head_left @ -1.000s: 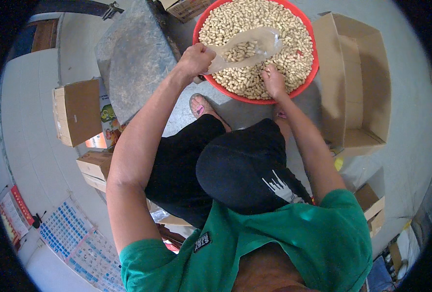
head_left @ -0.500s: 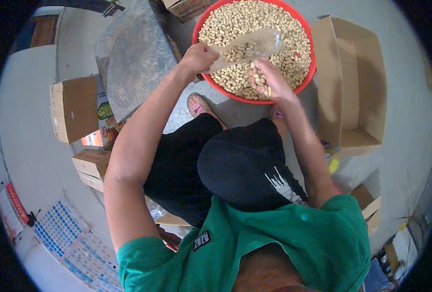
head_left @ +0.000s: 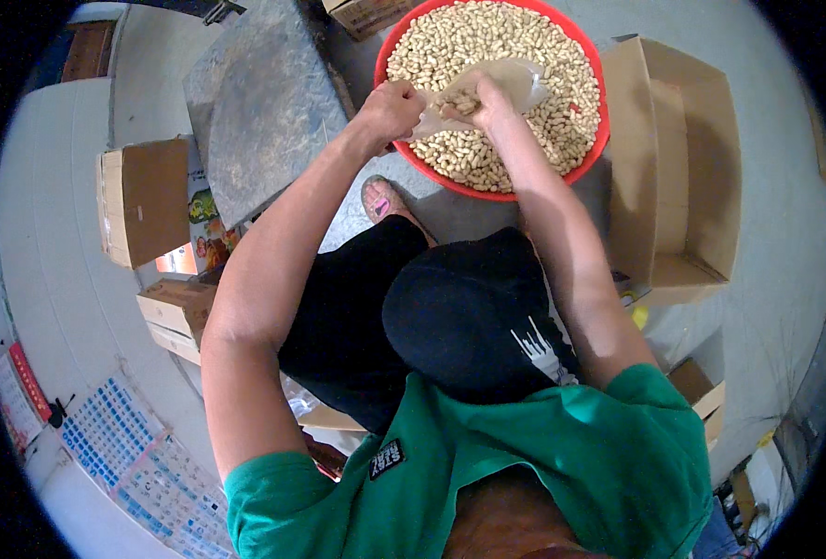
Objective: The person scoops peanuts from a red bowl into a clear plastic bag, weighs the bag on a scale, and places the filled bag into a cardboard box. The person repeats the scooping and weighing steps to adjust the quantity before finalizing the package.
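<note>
A wide red basin (head_left: 605,130) full of unshelled peanuts (head_left: 469,33) stands at the far middle. Above the peanuts a clear plastic bag (head_left: 525,84) stretches sideways, some peanuts showing at its middle. My left hand (head_left: 394,109) is closed on the bag's left end, over the basin's left rim. My right hand (head_left: 492,102) is at the middle of the bag, its fingers curled around a handful of peanuts. Whether that hand is inside the bag or only over it is hard to tell.
Right of the basin stands an open cardboard box (head_left: 669,177). On the left are a dark slab-like surface (head_left: 259,107), a cardboard box (head_left: 148,200) and a smaller carton (head_left: 178,309). Another carton (head_left: 368,14) is behind the basin. My legs are in front of it.
My right hand has moved up and left with its peanuts, from the basin's near side to the bag. The left hand keeps its hold on the bag.
</note>
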Motion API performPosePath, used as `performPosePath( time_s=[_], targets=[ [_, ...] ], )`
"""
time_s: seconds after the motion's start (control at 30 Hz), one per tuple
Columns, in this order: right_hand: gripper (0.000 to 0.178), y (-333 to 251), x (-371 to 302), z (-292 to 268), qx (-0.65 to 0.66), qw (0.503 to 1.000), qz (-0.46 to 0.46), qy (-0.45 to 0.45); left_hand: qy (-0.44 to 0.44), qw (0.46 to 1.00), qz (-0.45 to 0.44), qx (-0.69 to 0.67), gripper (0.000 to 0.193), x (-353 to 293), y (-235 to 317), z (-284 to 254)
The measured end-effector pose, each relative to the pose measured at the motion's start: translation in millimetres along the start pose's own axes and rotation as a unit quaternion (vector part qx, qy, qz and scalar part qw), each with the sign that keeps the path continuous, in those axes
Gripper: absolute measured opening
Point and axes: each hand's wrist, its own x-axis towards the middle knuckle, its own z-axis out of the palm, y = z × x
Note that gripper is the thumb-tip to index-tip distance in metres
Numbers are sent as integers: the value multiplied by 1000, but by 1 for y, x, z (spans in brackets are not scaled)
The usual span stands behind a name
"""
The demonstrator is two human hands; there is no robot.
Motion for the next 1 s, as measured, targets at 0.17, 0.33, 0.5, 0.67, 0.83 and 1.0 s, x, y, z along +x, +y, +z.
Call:
performPosePath(
  time_s=[0.17,0.33,0.5,0.67,0.83,1.0],
  targets=[
    [46,-5,-13,-24,-91,992,-83,30,3,1000,4,-14,17,1,1,-4],
    [30,1,-41,-57,-111,969,-141,-172,6,1000,-24,-10,18,2,-6,-5],
    [31,33,-82,-56,-389,876,-61,-280,5,1000,-10,-30,25,9,-11,-4],
    [34,91,-29,-78,-741,537,-390,-107,5,1000,-15,-4,23,-4,12,-2],
    [48,109,-14,-85,-785,407,-467,-28,4,1000,-19,-3,24,3,0,-4],
    [36,102,-14,-104,-804,356,-473,-62,7,999,-27,-16,24,-1,0,-6]
  ],
)
